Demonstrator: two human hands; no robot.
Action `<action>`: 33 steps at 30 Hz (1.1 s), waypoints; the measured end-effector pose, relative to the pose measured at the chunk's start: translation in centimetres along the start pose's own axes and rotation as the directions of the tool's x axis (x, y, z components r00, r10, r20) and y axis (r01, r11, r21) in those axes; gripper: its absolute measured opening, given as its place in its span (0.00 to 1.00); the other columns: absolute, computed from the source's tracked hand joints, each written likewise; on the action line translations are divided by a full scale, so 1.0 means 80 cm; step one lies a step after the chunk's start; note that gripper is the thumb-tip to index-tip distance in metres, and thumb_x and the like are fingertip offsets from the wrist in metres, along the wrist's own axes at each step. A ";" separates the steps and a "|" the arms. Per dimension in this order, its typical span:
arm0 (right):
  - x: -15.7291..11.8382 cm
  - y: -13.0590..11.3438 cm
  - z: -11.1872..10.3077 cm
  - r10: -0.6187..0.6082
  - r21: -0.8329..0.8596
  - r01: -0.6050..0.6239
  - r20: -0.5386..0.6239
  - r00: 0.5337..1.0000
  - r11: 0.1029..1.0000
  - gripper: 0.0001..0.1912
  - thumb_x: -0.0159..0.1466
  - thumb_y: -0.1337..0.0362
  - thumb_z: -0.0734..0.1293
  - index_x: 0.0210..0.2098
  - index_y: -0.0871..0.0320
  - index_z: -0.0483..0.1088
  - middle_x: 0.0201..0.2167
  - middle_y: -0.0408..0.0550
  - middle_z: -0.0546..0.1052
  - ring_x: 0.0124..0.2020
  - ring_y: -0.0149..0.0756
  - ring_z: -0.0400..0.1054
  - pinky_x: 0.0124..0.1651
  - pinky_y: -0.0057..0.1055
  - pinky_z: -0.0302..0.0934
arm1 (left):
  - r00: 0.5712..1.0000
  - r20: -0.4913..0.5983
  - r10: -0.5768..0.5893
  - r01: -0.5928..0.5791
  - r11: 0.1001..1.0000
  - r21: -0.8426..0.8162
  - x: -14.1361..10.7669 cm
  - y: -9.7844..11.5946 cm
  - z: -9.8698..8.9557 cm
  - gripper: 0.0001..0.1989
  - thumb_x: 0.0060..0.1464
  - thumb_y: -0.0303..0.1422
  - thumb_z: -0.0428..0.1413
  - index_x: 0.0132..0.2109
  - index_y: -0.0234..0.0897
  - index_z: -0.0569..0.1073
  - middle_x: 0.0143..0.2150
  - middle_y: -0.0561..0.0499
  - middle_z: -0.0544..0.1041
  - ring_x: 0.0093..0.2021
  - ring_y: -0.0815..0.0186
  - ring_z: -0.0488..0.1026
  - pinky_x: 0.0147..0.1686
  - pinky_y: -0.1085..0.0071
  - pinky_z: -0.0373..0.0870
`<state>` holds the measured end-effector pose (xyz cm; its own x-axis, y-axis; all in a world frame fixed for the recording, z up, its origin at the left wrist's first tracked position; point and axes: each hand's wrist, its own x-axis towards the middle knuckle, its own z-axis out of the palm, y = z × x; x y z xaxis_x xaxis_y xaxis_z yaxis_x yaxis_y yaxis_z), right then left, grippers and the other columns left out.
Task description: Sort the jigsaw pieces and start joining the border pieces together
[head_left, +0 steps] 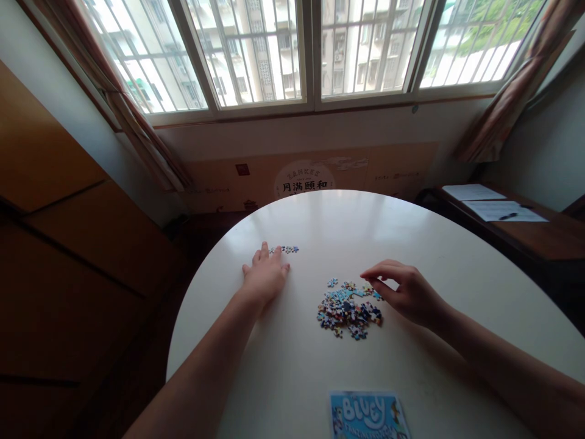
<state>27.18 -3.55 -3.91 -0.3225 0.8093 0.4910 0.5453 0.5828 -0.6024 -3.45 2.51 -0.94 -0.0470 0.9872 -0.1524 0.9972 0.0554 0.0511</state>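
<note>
My left hand (pixel 265 279) lies with fingers spread on the white round table (pixel 274 378), its fingertips at a short row of jigsaw puzzle pieces (pixel 290 249). Part of that row is hidden behind the fingers. To the right, a heap of loose puzzle pieces (pixel 345 311) in blue, white, brown and dark colours sits near the table's middle. My right hand (pixel 407 294) hovers at the heap's upper right side, thumb and fingertips pinched together. Whether a piece is between those fingertips is too small to tell.
A blue "Bluey" picture card or box (pixel 368 416) lies at the near edge of view. Right of the table, a dark wooden desk (pixel 525 235) holds papers (pixel 498 211) and a pen. A wooden cabinet (pixel 68 256) stands at left, and barred windows are behind.
</note>
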 end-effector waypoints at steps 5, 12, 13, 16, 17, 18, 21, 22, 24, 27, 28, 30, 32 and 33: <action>0.000 0.001 0.000 -0.002 0.002 0.002 -0.001 1.000 1.000 0.09 0.66 0.67 0.65 0.41 0.55 0.78 0.37 0.49 0.82 0.40 0.40 0.75 0.43 0.41 0.71 | 0.999 -0.023 -0.023 0.024 0.999 0.034 0.003 -0.010 -0.006 0.35 0.64 0.47 0.44 0.72 0.34 0.56 0.76 0.34 0.41 0.73 0.44 0.47 0.63 0.47 0.59; 0.000 0.003 0.002 -0.017 -0.006 0.017 0.010 1.000 1.000 0.10 0.66 0.66 0.64 0.41 0.54 0.79 0.37 0.50 0.82 0.39 0.41 0.76 0.42 0.40 0.71 | 0.999 0.010 -0.043 0.042 0.996 0.073 0.011 -0.010 -0.002 0.35 0.65 0.49 0.41 0.73 0.38 0.55 0.76 0.38 0.44 0.74 0.46 0.46 0.66 0.45 0.52; 0.000 0.003 0.002 -0.016 -0.005 0.016 0.011 1.000 1.000 0.10 0.66 0.66 0.64 0.41 0.54 0.79 0.37 0.50 0.82 0.39 0.41 0.76 0.42 0.40 0.71 | 0.999 0.012 -0.042 0.041 0.997 0.068 0.012 -0.010 -0.001 0.35 0.65 0.49 0.41 0.73 0.38 0.55 0.76 0.38 0.44 0.74 0.46 0.46 0.66 0.44 0.52; -0.001 0.004 0.001 -0.014 -0.002 0.014 0.018 1.000 1.000 0.10 0.66 0.67 0.65 0.42 0.54 0.79 0.37 0.50 0.82 0.40 0.41 0.76 0.42 0.39 0.71 | 0.999 0.013 -0.036 0.036 0.998 0.055 0.012 -0.011 0.000 0.35 0.65 0.49 0.41 0.73 0.38 0.55 0.76 0.38 0.44 0.74 0.45 0.47 0.66 0.43 0.53; -0.001 0.004 0.001 -0.013 -0.002 0.013 0.020 1.000 1.000 0.10 0.66 0.67 0.65 0.42 0.54 0.79 0.37 0.50 0.82 0.40 0.41 0.76 0.43 0.39 0.71 | 0.999 0.009 -0.034 0.033 0.998 0.054 0.012 -0.011 0.000 0.35 0.65 0.49 0.41 0.73 0.38 0.55 0.76 0.38 0.45 0.74 0.45 0.47 0.66 0.43 0.53; -0.001 0.004 0.001 -0.012 -0.001 0.012 0.022 1.000 1.000 0.10 0.66 0.67 0.65 0.42 0.54 0.79 0.37 0.50 0.82 0.40 0.41 0.76 0.43 0.39 0.71 | 0.999 0.006 -0.032 0.032 0.998 0.054 0.012 -0.011 -0.001 0.35 0.65 0.49 0.41 0.73 0.38 0.55 0.76 0.38 0.45 0.74 0.45 0.47 0.65 0.43 0.54; -0.001 0.003 0.001 -0.005 0.000 0.005 0.022 1.000 1.000 0.10 0.67 0.67 0.65 0.42 0.54 0.78 0.38 0.50 0.82 0.40 0.41 0.76 0.43 0.39 0.71 | 0.999 0.003 -0.033 0.033 0.998 0.053 0.012 -0.012 -0.001 0.35 0.65 0.49 0.42 0.73 0.37 0.55 0.76 0.37 0.45 0.73 0.45 0.47 0.65 0.43 0.54; -0.001 0.003 0.001 -0.003 0.000 0.003 0.022 1.000 1.000 0.10 0.67 0.66 0.65 0.42 0.55 0.78 0.38 0.50 0.82 0.40 0.41 0.76 0.43 0.39 0.70 | 0.999 0.004 -0.033 0.033 0.998 0.051 0.012 -0.012 -0.001 0.35 0.64 0.50 0.42 0.73 0.37 0.55 0.76 0.37 0.45 0.74 0.46 0.47 0.65 0.43 0.54; -0.001 0.003 0.001 0.000 0.000 0.000 0.022 1.000 1.000 0.10 0.67 0.66 0.65 0.41 0.55 0.78 0.38 0.50 0.82 0.40 0.40 0.76 0.43 0.39 0.70 | 0.999 0.005 -0.035 0.035 0.998 0.045 0.012 -0.012 0.000 0.36 0.64 0.50 0.42 0.73 0.37 0.55 0.76 0.37 0.45 0.74 0.46 0.47 0.66 0.43 0.53; -0.001 0.003 0.001 0.000 0.008 0.000 0.027 1.000 1.000 0.10 0.67 0.66 0.65 0.42 0.55 0.78 0.37 0.50 0.82 0.39 0.40 0.76 0.42 0.39 0.70 | 0.999 0.000 -0.037 0.037 0.999 0.034 0.010 -0.011 -0.001 0.36 0.64 0.49 0.42 0.73 0.36 0.53 0.76 0.37 0.45 0.74 0.47 0.47 0.66 0.43 0.53; -0.001 0.003 0.001 0.000 0.009 0.000 0.030 1.000 1.000 0.10 0.67 0.66 0.65 0.42 0.55 0.78 0.37 0.50 0.82 0.39 0.40 0.76 0.42 0.39 0.70 | 0.999 -0.004 -0.035 0.035 0.999 0.031 0.009 -0.010 -0.002 0.36 0.64 0.49 0.42 0.73 0.36 0.53 0.76 0.38 0.45 0.74 0.47 0.47 0.66 0.44 0.53; -0.001 0.003 0.000 -0.002 0.009 0.002 0.037 0.999 1.000 0.10 0.66 0.67 0.65 0.42 0.54 0.78 0.37 0.50 0.82 0.39 0.40 0.76 0.42 0.39 0.70 | 1.000 -0.011 -0.027 0.028 0.999 0.031 0.008 -0.009 -0.003 0.36 0.64 0.49 0.43 0.73 0.35 0.54 0.76 0.38 0.44 0.74 0.48 0.47 0.66 0.44 0.52; -0.001 0.003 0.000 -0.003 0.008 0.002 0.042 0.999 1.000 0.10 0.67 0.66 0.65 0.42 0.54 0.78 0.37 0.50 0.82 0.39 0.41 0.76 0.42 0.39 0.70 | 1.000 -0.013 -0.026 0.027 0.999 0.035 0.008 -0.008 -0.005 0.36 0.64 0.49 0.43 0.73 0.34 0.55 0.76 0.38 0.45 0.74 0.48 0.46 0.67 0.45 0.52; -0.001 0.003 0.000 -0.003 0.008 0.002 0.043 0.999 1.000 0.10 0.67 0.66 0.65 0.42 0.55 0.78 0.37 0.50 0.82 0.39 0.40 0.76 0.42 0.39 0.70 | 1.000 -0.012 -0.028 0.029 0.999 0.035 0.008 -0.008 -0.005 0.36 0.64 0.49 0.43 0.72 0.34 0.55 0.76 0.38 0.45 0.74 0.48 0.46 0.67 0.45 0.52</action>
<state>27.34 -3.45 -4.10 -0.3567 0.8101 0.4653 0.5385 0.5853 -0.6062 -4.15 3.16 -0.71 -0.0760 0.9869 -0.1420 0.9968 0.0786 0.0124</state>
